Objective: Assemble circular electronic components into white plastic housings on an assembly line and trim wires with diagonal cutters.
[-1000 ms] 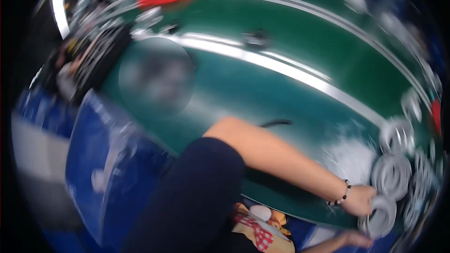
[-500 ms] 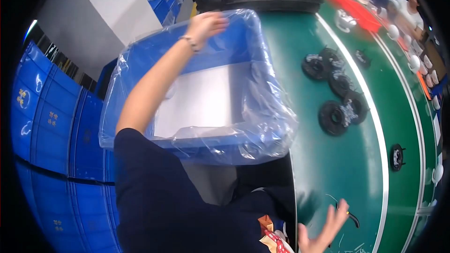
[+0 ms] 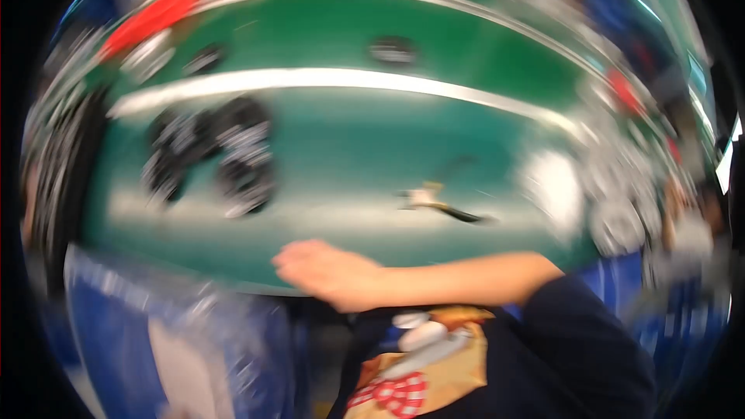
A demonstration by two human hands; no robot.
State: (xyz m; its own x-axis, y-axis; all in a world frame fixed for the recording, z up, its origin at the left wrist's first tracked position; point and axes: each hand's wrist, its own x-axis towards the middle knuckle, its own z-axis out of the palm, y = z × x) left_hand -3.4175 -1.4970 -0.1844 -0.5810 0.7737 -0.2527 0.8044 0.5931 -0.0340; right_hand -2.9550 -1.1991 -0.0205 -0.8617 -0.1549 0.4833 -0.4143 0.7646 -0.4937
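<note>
My right hand (image 3: 324, 270) crosses in front of me at the near edge of the green work table (image 3: 349, 240). It is smeared by motion, so its fingers do not show clearly, and no object is visible in it. Beyond it and to the right lies a small hand tool (image 3: 458, 212) with a dark handle and a yellow part, probably pliers, apart from the hand. A cluster of black ring-shaped parts (image 3: 247, 178) sits on the left of the table. My left hand does not show.
At the lower left stands a blue bin (image 3: 109, 326) lined with clear plastic. Farther off are a white dividing strip (image 3: 334, 77), single black parts (image 3: 392, 50) and a red sheet (image 3: 151, 19). Blurred pale round items (image 3: 617, 221) crowd the right, and dark stacked trays (image 3: 74, 171) the left.
The view has swung right, from the lined bin to the table. My left hand, over the bin before, has left the view. My right hand was spread near the tool and now lies across my front.
</note>
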